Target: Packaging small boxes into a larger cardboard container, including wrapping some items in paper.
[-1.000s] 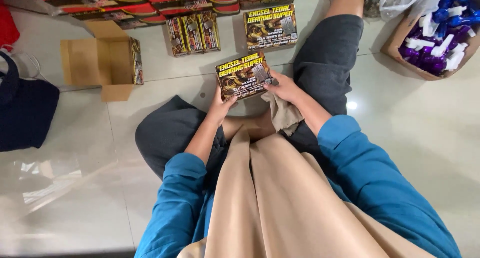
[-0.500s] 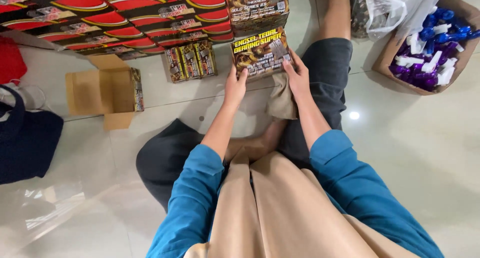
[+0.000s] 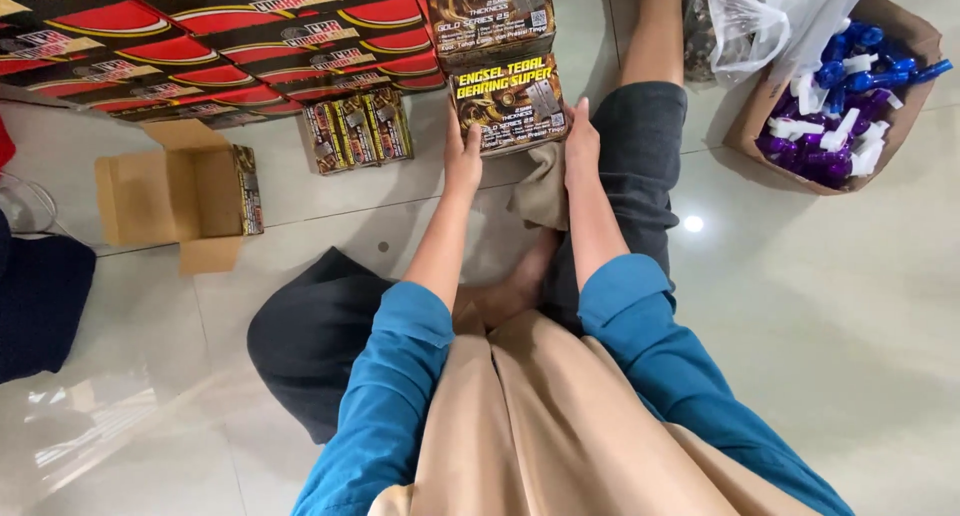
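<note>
I sit cross-legged on a pale tiled floor with both arms stretched forward. A small dark box with gold print (image 3: 510,101) rests between my palms, just in front of another box of the same kind (image 3: 487,14). My left hand (image 3: 462,154) presses flat against its left side and my right hand (image 3: 580,141) against its right side. Its printed top face points up at me.
Rows of flat red-and-black boxes (image 3: 200,46) lie at the far left. Three small dark boxes (image 3: 357,128) stand beside an open brown carton (image 3: 180,201). A carton of blue and purple spray bottles (image 3: 840,106) and a clear plastic bag (image 3: 750,26) are at the right.
I have carried the dark box away from my lap and set it down farther out, in front of the matching box. Both hands stayed on its sides.
</note>
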